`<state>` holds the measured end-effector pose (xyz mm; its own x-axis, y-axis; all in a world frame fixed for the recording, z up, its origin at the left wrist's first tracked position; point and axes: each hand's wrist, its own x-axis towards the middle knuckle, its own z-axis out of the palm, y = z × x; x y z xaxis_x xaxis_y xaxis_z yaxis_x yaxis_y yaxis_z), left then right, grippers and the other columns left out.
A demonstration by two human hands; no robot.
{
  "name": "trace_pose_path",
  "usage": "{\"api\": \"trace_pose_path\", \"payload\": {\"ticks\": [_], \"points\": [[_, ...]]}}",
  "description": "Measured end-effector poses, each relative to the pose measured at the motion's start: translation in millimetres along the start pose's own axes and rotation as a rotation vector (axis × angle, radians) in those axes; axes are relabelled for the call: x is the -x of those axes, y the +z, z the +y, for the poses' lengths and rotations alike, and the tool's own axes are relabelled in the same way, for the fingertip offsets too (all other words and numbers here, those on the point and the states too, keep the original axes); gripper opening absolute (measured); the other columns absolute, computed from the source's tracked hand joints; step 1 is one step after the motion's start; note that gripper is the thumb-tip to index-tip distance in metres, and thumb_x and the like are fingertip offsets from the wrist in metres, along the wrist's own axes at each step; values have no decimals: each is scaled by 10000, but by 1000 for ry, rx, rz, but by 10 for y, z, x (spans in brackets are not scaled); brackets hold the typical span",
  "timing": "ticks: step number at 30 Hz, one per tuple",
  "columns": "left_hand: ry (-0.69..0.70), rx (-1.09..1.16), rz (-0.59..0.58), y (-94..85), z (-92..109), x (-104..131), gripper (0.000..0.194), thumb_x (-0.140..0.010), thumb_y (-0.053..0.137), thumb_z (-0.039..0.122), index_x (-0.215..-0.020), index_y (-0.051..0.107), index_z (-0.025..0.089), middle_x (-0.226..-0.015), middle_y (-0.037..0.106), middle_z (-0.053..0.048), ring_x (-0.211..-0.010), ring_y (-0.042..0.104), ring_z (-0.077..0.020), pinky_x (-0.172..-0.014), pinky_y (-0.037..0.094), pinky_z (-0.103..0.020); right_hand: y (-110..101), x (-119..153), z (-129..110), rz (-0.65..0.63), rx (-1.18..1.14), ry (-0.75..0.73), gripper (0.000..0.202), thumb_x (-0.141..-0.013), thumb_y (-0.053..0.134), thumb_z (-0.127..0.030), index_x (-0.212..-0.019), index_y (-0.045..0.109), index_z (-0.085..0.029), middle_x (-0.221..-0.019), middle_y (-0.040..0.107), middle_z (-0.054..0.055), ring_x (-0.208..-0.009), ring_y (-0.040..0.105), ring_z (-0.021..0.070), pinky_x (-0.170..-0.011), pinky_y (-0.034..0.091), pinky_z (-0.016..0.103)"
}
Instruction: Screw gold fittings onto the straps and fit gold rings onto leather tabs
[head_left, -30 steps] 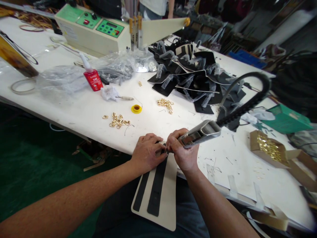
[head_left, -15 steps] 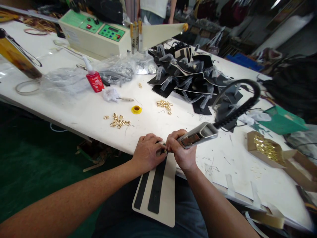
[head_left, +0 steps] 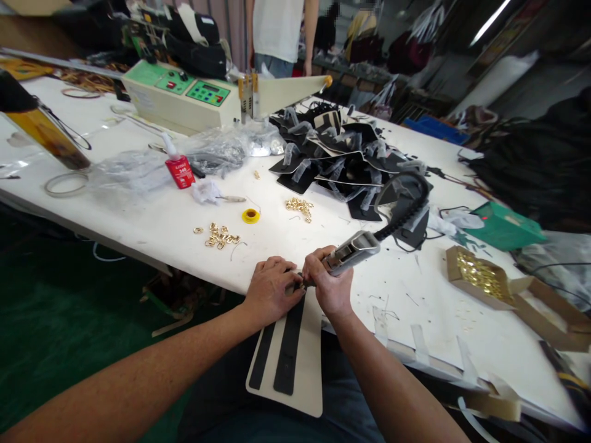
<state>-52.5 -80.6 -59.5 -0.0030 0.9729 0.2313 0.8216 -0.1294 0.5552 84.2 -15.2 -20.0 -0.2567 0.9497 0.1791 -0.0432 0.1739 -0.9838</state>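
Observation:
A cream panel with black strips [head_left: 312,357] lies over the table's near edge and my lap. On its far end rests my left hand [head_left: 273,288], thumb and fingers pinched at a small piece on the black strip, mostly hidden. My right hand [head_left: 329,284] is wrapped round a grey corded power tool [head_left: 353,252], its tip pointing at that same spot beside my left fingertips. Beyond the hands lie gold metal rings [head_left: 220,236], a second gold pile [head_left: 300,208] and a yellow spool [head_left: 250,215].
A red bottle [head_left: 179,169] and plastic bags stand left of black panels [head_left: 346,157] piled mid-table. Behind is a machine with green controls [head_left: 184,98]. At right are a green box [head_left: 505,224] and a carton of gold parts [head_left: 480,277]. A person [head_left: 278,31] stands beyond.
The camera view has shifted, so the tabletop things appear lower and further left. The tool appears a little lower and to the left, and both hands keep their hold at the panel.

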Motion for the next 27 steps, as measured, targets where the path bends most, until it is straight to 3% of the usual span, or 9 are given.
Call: {"api": "trace_pose_path", "payload": {"ticks": [4, 7, 11, 15, 19, 23, 27], "points": [[-4, -3, -7, -29, 47, 7, 129, -853, 787, 311, -979, 762, 300, -1233, 733, -16, -1240, 570, -292, -990, 444, -499, -56, -57, -83, -77, -24, -28, 427, -815, 817, -568, -750, 609, -202, -627, 601, -23, -557, 532, 139, -529, 442, 274], [-16, -4, -27, -44, 83, 13, 134, -857, 784, 299, -988, 754, 299, -1310, 709, -17, -1270, 559, -292, -1024, 433, -507, -145, -196, -268, -1, 33, -52, 489, -809, 784, -662, -870, 665, -192, -655, 613, -12, -573, 537, 157, -527, 429, 281], [-24, 6, -85, -100, 137, -18, 316, -870, 765, 294, -1179, 710, 258, -1387, 678, -68, -1319, 532, -312, -1087, 403, -531, -420, -416, -424, 16, 549, -45, 498, -919, 642, -676, -1050, 683, -197, -758, 659, 22, -671, 559, 198, -605, 402, 297], [-85, 35, -144, -172, 173, -168, 517, -774, 834, 336, -1251, 711, 179, -1253, 710, -155, -1267, 548, -400, -1070, 406, -584, -837, -529, -216, -103, 1065, 26, 337, -989, 588, -506, -1146, 687, -225, -964, 704, 64, -811, 614, 227, -684, 384, 305], [-201, 164, -205, -224, 202, -340, 543, -623, 903, 295, -1137, 769, 182, -1162, 747, -149, -1169, 626, -412, -1042, 452, -550, -1187, -558, 94, -184, 1324, 18, 345, -954, 653, -448, -1235, 730, -265, -1071, 701, 95, -954, 648, 277, -763, 415, 339], [-349, 441, -272, -314, 242, -268, 326, -636, 854, 256, -945, 767, 198, -938, 784, -62, -887, 727, -302, -835, 554, -409, -1372, -371, 168, -114, 1293, -38, 390, -924, 682, -391, -1270, 733, -219, -1176, 711, 131, -1096, 645, 325, -903, 475, 416], [-539, 782, -220, -456, 176, 99, 390, -734, 825, 394, -1030, 691, 177, -875, 775, -58, -756, 738, -248, -701, 587, -354, -1432, 284, 29, 139, 877, -104, 409, -940, 663, -467, -1251, 722, -208, -1278, 700, 138, -1189, 644, 326, -1027, 506, 466]]}}
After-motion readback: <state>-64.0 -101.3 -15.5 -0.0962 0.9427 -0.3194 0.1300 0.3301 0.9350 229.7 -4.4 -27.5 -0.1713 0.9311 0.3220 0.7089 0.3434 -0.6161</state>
